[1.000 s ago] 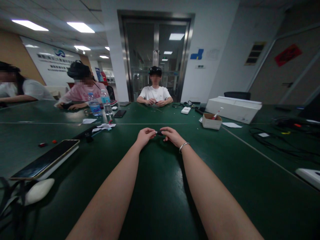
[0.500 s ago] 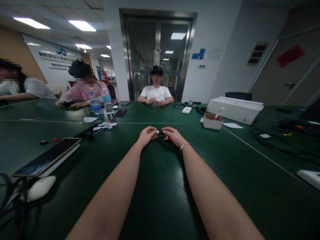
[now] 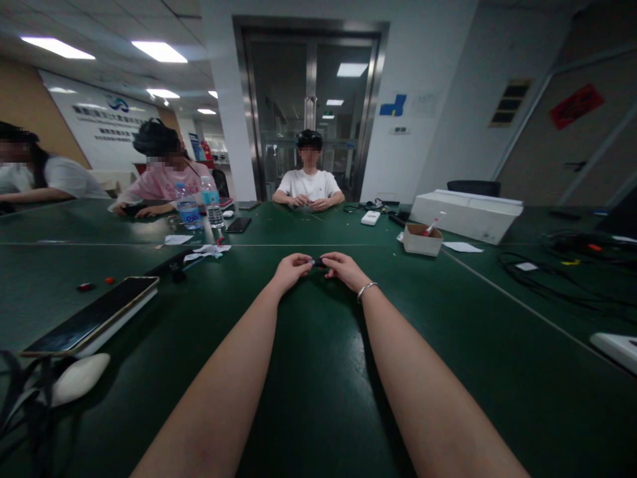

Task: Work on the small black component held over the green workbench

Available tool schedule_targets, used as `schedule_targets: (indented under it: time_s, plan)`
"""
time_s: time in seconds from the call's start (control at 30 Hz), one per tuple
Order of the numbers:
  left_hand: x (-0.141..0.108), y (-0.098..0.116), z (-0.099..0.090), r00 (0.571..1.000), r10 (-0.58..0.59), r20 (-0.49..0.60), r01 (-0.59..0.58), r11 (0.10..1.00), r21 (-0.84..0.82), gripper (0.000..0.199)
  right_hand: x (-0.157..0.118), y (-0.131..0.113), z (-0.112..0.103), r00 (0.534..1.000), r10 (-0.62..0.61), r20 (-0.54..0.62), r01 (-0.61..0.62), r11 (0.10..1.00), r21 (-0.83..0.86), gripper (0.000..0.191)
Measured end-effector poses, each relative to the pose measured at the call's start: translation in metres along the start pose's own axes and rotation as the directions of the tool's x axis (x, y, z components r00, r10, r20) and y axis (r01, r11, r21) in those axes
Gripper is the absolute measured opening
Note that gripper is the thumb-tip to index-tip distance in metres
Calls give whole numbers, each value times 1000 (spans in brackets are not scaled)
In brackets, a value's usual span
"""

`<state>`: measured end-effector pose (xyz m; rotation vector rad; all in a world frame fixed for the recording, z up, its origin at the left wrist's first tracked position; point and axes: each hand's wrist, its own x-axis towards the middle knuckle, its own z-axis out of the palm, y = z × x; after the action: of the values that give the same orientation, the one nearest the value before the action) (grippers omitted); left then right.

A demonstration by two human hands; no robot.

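Just above the green table point(image 3: 318, 345), a small dark object with a silvery end point(image 3: 319, 263) spans the gap between my two hands. The fingers of my left hand point(image 3: 294, 270) pinch its silvery left end. On its dark right end, my right hand point(image 3: 343, 269) is closed with thumb and fingers; a silver bracelet point(image 3: 367, 292) circles that wrist. My fingertips cover part of the object, and it is too small to identify.
A phone on a white box point(image 3: 94, 315) and a white rounded object point(image 3: 81, 378) lie at left. Bottles point(image 3: 213, 202) and paper scraps point(image 3: 208, 251) stand or lie beyond. At right are a small open box point(image 3: 422, 240), a long white box point(image 3: 466, 216) and cables. People sit across the table.
The view has shifted slightly. Less of the silvery end shows between my fingertips than before; both hands keep their hold.
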<state>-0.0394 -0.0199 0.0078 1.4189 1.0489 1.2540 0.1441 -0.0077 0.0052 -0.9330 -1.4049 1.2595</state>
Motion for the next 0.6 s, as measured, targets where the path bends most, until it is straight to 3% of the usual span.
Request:
schedule_targets:
  time_s: [0.27,0.6]
  plan:
    - [-4,6,4,999,-38,5,38,999,9,26,0,-1,1,1000,28,-1,-28,999,22,10]
    - [-4,3,3,999,22,-28,-20,999,47,27,2,1,0,1000,28,9,-28,1000,13,11]
